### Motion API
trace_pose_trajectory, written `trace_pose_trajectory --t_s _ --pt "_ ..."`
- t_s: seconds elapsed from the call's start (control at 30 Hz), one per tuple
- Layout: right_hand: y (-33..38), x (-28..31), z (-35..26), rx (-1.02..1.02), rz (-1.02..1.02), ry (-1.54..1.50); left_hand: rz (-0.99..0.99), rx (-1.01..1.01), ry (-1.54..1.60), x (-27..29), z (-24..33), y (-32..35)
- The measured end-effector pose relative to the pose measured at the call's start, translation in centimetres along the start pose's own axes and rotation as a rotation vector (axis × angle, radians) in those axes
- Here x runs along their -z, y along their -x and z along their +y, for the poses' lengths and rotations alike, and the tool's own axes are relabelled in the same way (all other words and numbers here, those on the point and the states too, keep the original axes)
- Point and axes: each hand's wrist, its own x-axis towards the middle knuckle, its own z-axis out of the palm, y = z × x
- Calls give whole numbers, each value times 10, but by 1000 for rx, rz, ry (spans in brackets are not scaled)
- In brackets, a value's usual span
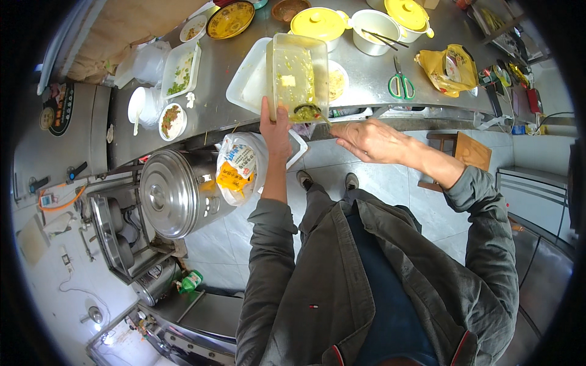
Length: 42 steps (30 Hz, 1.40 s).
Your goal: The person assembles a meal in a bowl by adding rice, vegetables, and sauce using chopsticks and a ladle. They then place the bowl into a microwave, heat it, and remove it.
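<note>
My left hand grips the lower edge of a see-through plastic container, tipped up over the counter's front edge. Yellow-green chopped bits cling to its inside, thickest near the lower right corner. There the bowl of a spoon sits among them. My right hand is closed round the spoon's handle, just right of the container. Behind the container lies a white rectangular tray, partly covered by it. A white round bowl with pale yellow food shows at its right side.
On the steel counter are green-handled scissors, a yellow bag, yellow-lidded pots, a pot with chopsticks, and a tray of chopped greens. Below stand a large lidded steel pot, a white plastic bag and a wooden stool.
</note>
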Motion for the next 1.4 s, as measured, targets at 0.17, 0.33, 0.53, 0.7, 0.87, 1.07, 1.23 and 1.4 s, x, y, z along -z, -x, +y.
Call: trace_pose_trajectory --t_s 0.17,0.33,0.53,0.7,0.87,1.07,1.23,1.4 --pt "-25 25 40 60 85 -125 24 -277 -45 11 -3 -42" --pt "-33 42 91 -8 163 -298 -115 -396 16 -17 4 -73" --pt "-34 39 148 -456 442 -774 18 -504 -42 -63 -36 -88" --pt "-16 23 183 -639 598 -1128 121 -645 -139 -90 -93 -91" --pt "10 4 212 -622 625 -1172 136 -507 -248 -108 -112 -90" --pt "32 -21 229 -556 730 -1238 61 -676 -418 -103 -124 -104" --pt "50 -24 225 -577 744 -1213 22 -719 -446 -104 -128 -102" --pt "72 -34 228 -612 774 -1205 26 -704 -437 -102 -128 -104"
